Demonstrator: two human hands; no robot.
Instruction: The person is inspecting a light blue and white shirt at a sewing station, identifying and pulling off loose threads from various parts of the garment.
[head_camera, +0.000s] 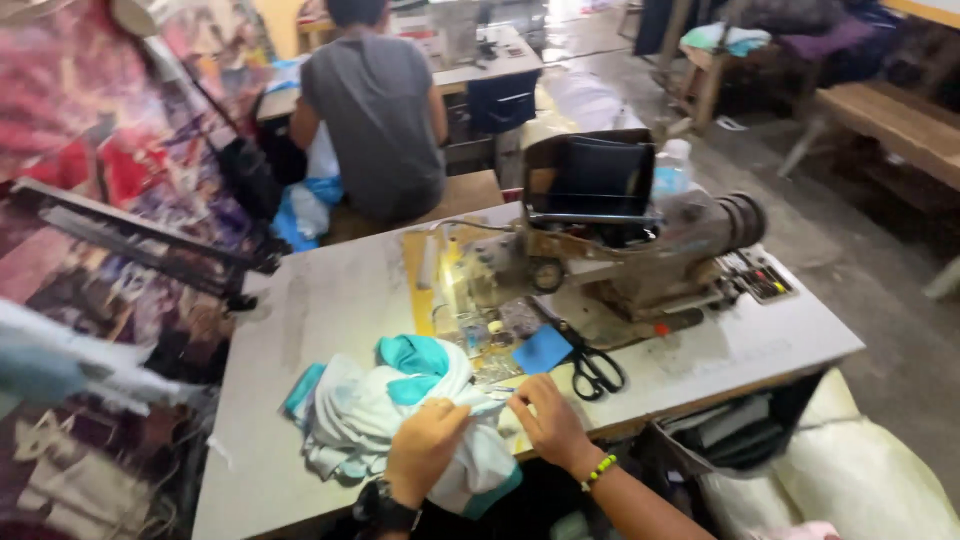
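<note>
A bundle of white and teal cloth (385, 405) lies at the near edge of the sewing table (330, 300). My left hand (425, 445), with a dark watch on the wrist, grips the cloth at its near side. My right hand (545, 420), with a green bead bracelet, rests on the cloth's right edge and pinches it. Beyond the hands stands an old brown sewing machine (610, 250) with a lit needle area.
Black scissors (595, 370) and a blue cloth patch (542, 350) lie right of the bundle. A person in a grey shirt (375, 110) sits with their back to me at another table. Patterned fabric (90, 150) hangs at left; wooden benches (890, 120) stand at right.
</note>
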